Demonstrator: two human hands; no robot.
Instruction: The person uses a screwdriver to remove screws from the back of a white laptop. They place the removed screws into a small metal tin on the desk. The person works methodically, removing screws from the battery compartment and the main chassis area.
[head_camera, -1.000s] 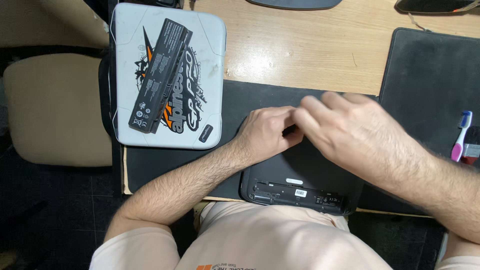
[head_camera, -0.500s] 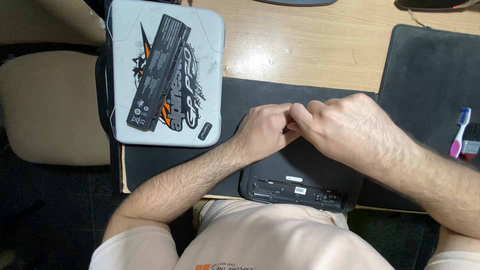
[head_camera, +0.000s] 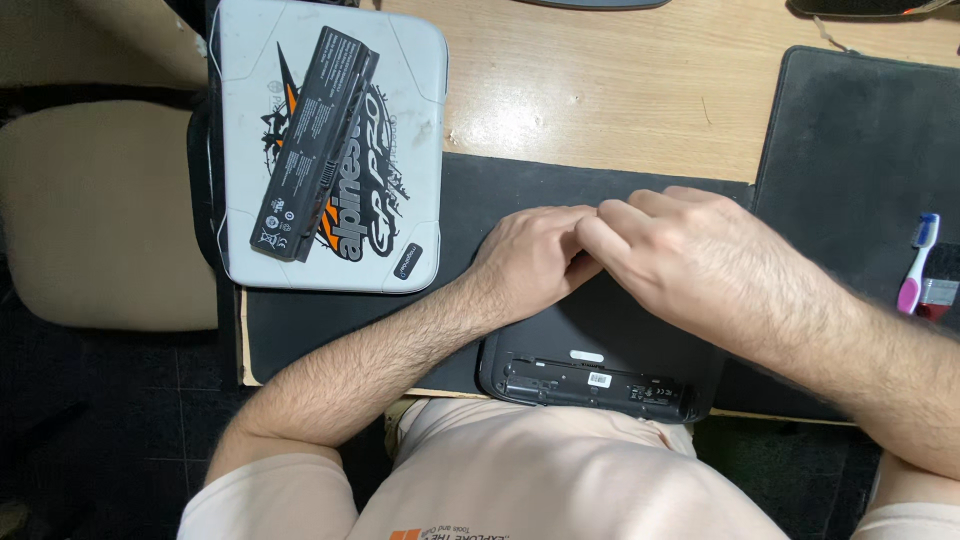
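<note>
Laptop (head_camera: 600, 350), black, underside up, lying on a dark mat (head_camera: 330, 320) at the near edge of the wooden surface (head_camera: 600, 90), close against the person's body; open battery bay along its near edge.

Left hand (head_camera: 530, 262): curled, fingertips pressed down on the laptop's far half; whether it pinches anything cannot be told.

Right hand (head_camera: 690, 260): laid over the same spot, fingers meeting those of the left; grip likewise not visible.

Handling note: work this small goes best, by judgement, with both wrists rested on the casing and light, even finger pressure, so nothing slips or springs loose.

Nearby: long black battery pack (head_camera: 315, 140) resting diagonally on a grey printed case (head_camera: 400, 120), left of the hands. Toothbrush (head_camera: 918, 262), blue, white and pink, on a second dark mat (head_camera: 860, 150) at right.

Hidden: the point under the fingertips is wholly covered by both hands; objects at the far edge are cut off.
</note>
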